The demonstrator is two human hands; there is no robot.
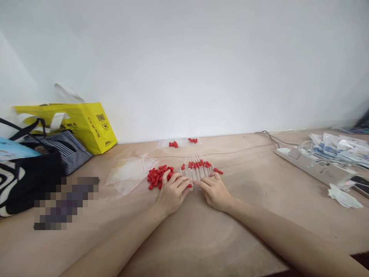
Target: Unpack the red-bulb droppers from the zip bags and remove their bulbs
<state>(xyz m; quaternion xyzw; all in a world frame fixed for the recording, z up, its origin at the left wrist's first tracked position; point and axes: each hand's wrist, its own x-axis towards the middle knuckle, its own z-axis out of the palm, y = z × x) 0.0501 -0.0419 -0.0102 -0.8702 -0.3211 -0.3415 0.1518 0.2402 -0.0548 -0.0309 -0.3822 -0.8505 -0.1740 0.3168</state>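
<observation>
A row of clear plastic droppers with red bulbs (196,168) lies fanned on the wooden table (201,238). My left hand (172,191) rests palm down at the row's left end, fingers stretched over the tubes. My right hand (215,189) lies flat at the row's right end, fingers pointing inward onto the tubes. A loose heap of red rubber bulbs (157,177) sits just left of my left hand. A single red bulb (218,171) lies beside my right hand.
Empty clear bags (129,175) lie left of the heap. More red bulbs on a clear bag (178,143) sit by the wall. A yellow bag (86,123) and dark bags (34,169) stand at left. A power strip (314,167) and packets (340,148) lie at right.
</observation>
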